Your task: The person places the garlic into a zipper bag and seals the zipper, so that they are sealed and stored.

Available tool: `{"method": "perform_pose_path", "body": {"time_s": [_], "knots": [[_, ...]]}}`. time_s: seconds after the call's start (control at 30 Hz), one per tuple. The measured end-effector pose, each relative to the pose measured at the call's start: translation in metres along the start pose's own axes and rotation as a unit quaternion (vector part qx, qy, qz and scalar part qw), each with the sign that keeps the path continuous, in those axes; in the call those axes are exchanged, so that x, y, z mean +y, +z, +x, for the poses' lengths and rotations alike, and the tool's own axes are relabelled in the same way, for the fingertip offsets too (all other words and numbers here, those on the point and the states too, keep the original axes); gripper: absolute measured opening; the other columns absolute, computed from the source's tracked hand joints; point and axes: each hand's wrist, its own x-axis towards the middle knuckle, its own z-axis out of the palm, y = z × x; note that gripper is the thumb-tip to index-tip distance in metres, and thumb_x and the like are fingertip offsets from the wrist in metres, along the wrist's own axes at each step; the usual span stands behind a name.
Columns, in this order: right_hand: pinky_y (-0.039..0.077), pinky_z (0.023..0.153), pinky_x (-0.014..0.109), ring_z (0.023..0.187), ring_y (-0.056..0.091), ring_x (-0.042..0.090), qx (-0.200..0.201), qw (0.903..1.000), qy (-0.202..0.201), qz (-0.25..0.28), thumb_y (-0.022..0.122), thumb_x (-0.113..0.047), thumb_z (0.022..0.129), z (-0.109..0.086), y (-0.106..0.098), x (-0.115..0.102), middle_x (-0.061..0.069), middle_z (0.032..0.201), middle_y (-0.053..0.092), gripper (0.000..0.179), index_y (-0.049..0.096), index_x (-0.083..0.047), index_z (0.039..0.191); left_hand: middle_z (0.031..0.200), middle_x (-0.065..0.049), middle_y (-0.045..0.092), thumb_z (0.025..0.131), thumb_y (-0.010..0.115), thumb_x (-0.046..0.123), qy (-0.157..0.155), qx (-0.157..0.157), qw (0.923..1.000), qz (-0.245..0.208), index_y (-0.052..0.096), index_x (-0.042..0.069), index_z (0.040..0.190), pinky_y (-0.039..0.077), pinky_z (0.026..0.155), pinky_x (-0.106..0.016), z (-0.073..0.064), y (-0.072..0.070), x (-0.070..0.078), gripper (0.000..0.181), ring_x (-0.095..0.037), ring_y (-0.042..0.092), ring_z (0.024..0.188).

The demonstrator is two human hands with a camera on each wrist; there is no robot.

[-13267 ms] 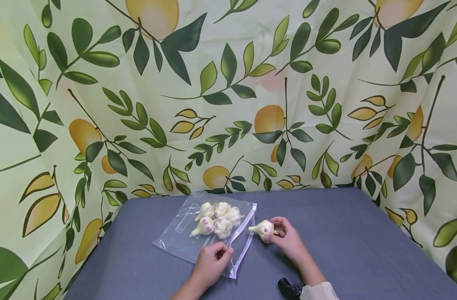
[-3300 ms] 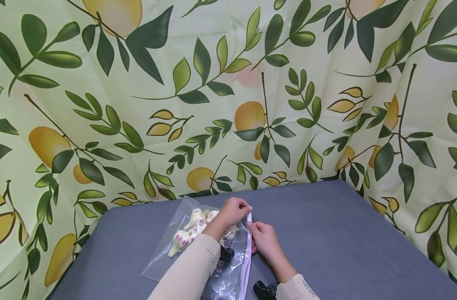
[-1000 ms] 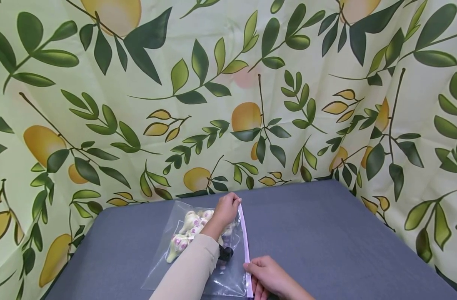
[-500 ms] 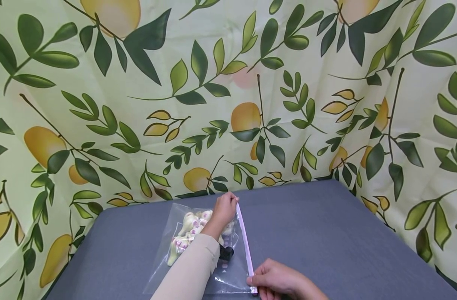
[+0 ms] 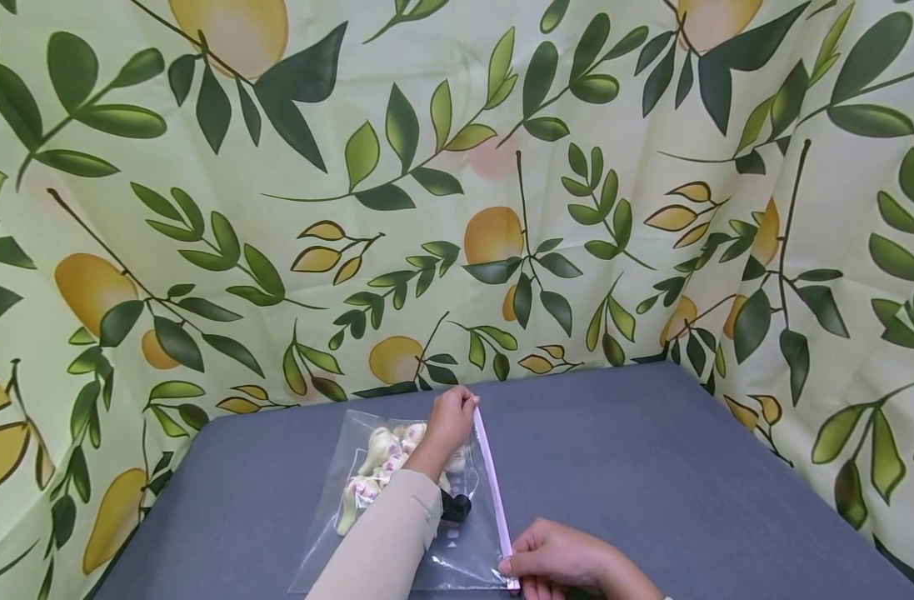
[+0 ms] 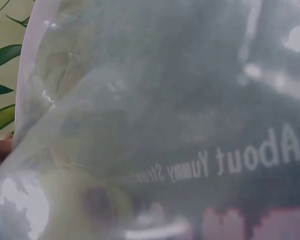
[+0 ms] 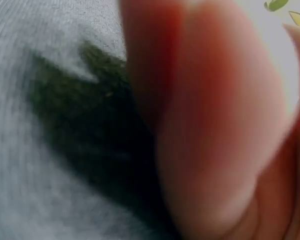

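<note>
A clear zip bag (image 5: 467, 560) lies on the table with several garlic bulbs (image 5: 382, 447) inside, white with purple marks. Its pale pink zip strip (image 5: 492, 483) runs straight along the right side. At the strip's far end, my left hand (image 5: 451, 421) pinches the bag's corner; that sleeve crosses over the bag and hides some bulbs. My right hand (image 5: 565, 557) pinches the strip's near end between thumb and curled fingers. Cloudy plastic (image 6: 190, 100) with reversed lettering fills the left wrist view. Blurred fingers (image 7: 210, 125) block most of the right wrist view.
A grey cloth-covered table (image 5: 621, 450) extends right of the bag. Leaf-and-fruit patterned fabric (image 5: 427, 183) hangs behind it and at both sides. A black wrist device (image 5: 455, 506) on my left wrist sits over the bag.
The garlic bulb that my right hand held outside earlier is gone from there. My right hand has moved down along the zip strip to its near end; my left hand now grips the far end.
</note>
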Motion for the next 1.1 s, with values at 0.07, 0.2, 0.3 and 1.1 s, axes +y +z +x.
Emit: {"method": "perform_pose_path", "body": {"time_s": [0.07,0.2,0.3,1.1], "knots": [[0.037,0.041,0.013,0.045,0.048,-0.004,-0.001,1.0000,-0.003,0.005,0.064,-0.025,0.093,0.001,0.000,0.001,-0.006,0.055,0.057,0.048,0.058,0.020,0.079,0.084,-0.004,0.066,0.096,0.061,0.019,-0.006,-0.003,1.0000,-0.004,0.067,0.008,0.091,0.050,0.071,-0.034,0.000,-0.001,-0.001,0.014,-0.017,0.056,0.074],[0.038,0.042,0.013,0.047,0.049,-0.003,0.003,0.9999,-0.013,0.009,0.064,-0.023,0.093,0.003,0.000,0.005,-0.005,0.058,0.059,0.043,0.060,0.018,0.081,0.083,-0.003,0.065,0.096,0.062,0.020,-0.017,-0.007,0.9997,-0.015,0.068,0.008,0.092,0.049,0.071,-0.032,-0.001,-0.003,-0.002,0.014,-0.015,0.055,0.074],[0.039,0.042,0.014,0.047,0.049,-0.002,0.001,0.9997,-0.017,0.016,0.064,-0.022,0.093,0.005,0.000,0.007,-0.004,0.060,0.059,0.041,0.060,0.017,0.083,0.082,-0.003,0.065,0.096,0.062,0.020,-0.019,-0.004,0.9996,-0.023,0.068,0.008,0.092,0.050,0.070,-0.032,-0.001,-0.005,-0.004,0.014,-0.015,0.055,0.072],[0.040,0.038,0.017,0.042,0.054,0.001,0.041,0.9983,0.023,0.033,0.055,-0.034,0.099,0.009,-0.007,0.003,0.000,0.058,0.060,0.044,0.061,0.008,0.087,0.121,-0.013,0.065,0.097,0.059,0.034,0.004,-0.100,0.9949,0.011,0.058,0.008,0.132,0.048,0.096,-0.047,-0.005,-0.041,0.008,0.044,-0.030,0.061,0.111]]}}
